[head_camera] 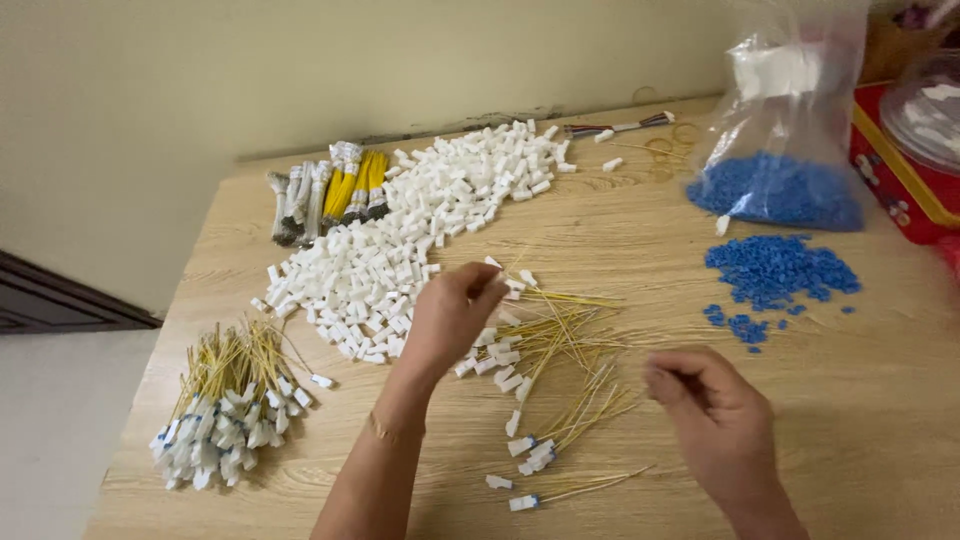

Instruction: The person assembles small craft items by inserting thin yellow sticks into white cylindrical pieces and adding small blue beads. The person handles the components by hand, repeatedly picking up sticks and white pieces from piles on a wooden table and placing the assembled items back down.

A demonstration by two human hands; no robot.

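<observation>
We judge the yellow wires [560, 345] just beyond our left hand [450, 315] light and springy, best pinched near their white connectors [512, 383], while its fingertips pinch one small white connector and our right hand [715, 415] curls loosely, seemingly empty.

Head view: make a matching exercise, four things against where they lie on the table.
Things:
1. white connector pile
2. clear bag of blue pieces
3. finished wire bunch
4. left hand

Places:
A. near left corner
B. far right
C. over loose yellow wires
D. centre-left, toward the wall

Pairs: 1-D, 2-B, 3-A, 4-C
</observation>
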